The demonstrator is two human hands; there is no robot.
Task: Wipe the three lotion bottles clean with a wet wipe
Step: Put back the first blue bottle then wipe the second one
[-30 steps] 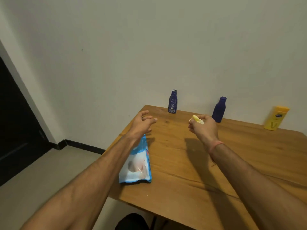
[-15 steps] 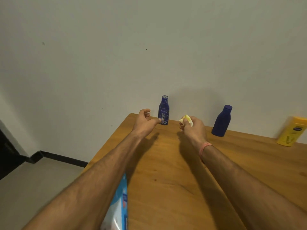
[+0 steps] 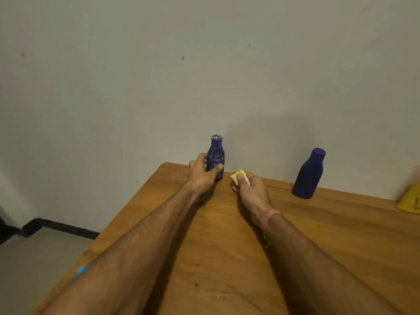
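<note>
- Left hand has its grip wrapped around the small Nivea bottle, thumb across the front below the label and fingers round the far side. The bottle is upright on the wooden surface, right at the back left corner by the wall.
- Right hand is just beside that bottle, not touching it, grip closed on a folded wet wipe. The wipe looks yellowish-white and pokes out past the fingertips.
- Second dark blue bottle stands further right along the back edge, plain side facing the camera, well apart from both hands.
- Yellow bottle is at the far right edge, blurry and mostly cut off.
- There's a thin pink band on the right wrist.
- A bit of light blue pack peeks out under the left forearm.
</note>
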